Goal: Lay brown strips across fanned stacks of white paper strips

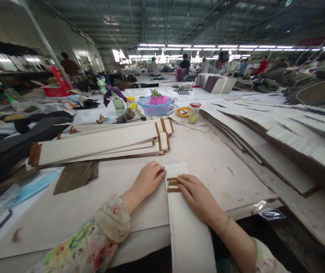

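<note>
A long white strip (pixel 191 235) runs from the front table edge towards me, with several brown bands (pixel 174 184) across its far end. My left hand (pixel 149 180) is at the strip's left edge, its fingers bent together against that edge; the thumb is partly hidden. My right hand (pixel 198 195) lies over the right edge, fingers close together and tips beside the brown bands. A small yellow piece (pixel 180 176) shows at its fingertips; I cannot make out what it is. The strip's near end hangs past the table edge.
Left of centre lies a pile of white strips with brown ends (pixel 100 146). Stacked white and brown sheets (pixel 287 140) cover the right. Further back stand a blue basin (pixel 155 109), a red-lidded jar (pixel 194 113) and a bottle (pixel 119 106). Several people work in the distance.
</note>
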{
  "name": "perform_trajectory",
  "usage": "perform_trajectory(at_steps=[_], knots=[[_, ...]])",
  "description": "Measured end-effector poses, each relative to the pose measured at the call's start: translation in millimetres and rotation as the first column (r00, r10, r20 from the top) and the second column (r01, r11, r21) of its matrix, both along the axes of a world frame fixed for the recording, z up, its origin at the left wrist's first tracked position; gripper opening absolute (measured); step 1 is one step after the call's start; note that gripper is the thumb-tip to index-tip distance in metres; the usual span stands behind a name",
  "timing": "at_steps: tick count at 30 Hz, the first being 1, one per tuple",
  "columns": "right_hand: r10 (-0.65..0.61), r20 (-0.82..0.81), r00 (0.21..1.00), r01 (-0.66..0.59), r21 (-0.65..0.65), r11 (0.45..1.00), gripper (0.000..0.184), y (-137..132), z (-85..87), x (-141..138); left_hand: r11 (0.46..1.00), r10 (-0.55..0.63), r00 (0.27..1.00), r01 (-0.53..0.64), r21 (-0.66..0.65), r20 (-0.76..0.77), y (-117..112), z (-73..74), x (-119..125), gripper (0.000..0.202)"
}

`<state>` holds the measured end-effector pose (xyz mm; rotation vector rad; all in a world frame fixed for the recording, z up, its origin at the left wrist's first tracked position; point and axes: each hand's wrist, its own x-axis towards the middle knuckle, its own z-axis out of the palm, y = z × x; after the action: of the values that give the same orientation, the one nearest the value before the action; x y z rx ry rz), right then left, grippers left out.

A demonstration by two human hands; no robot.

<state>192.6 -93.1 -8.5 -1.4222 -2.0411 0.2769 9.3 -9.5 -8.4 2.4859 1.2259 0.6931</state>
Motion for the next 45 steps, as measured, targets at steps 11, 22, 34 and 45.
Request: perform_trajectory(at_steps=[11,22,34,45], knots=[[0.013,-0.008,1.000,-0.014,-0.015,1.000,0.027,0,2.4,0,0.962,0.010,0.989,0.032,-0.271,0.150,9,9.2,14,0.015],[0.032,-0.010,0.999,-0.032,0.026,0.999,0.025,0,3.2,-2,0.780,-0.167,0.971,0.236,-0.579,0.170,28,33.5,45,0.039],[-0.052,0.136,0.989,0.052,0.004,0.999,0.022,-2,8.1,-5,0.927,-0.251,0.963,0.210,-0.312,-0.099,33,19.5,65,0.031],[-0.142,0.232,0.962,0.137,0.035,0.990,0.020,-4,5.5,-7,0.945,-0.323,0.921,0.324,-0.032,-0.215,14,18.3,62,0.021]])
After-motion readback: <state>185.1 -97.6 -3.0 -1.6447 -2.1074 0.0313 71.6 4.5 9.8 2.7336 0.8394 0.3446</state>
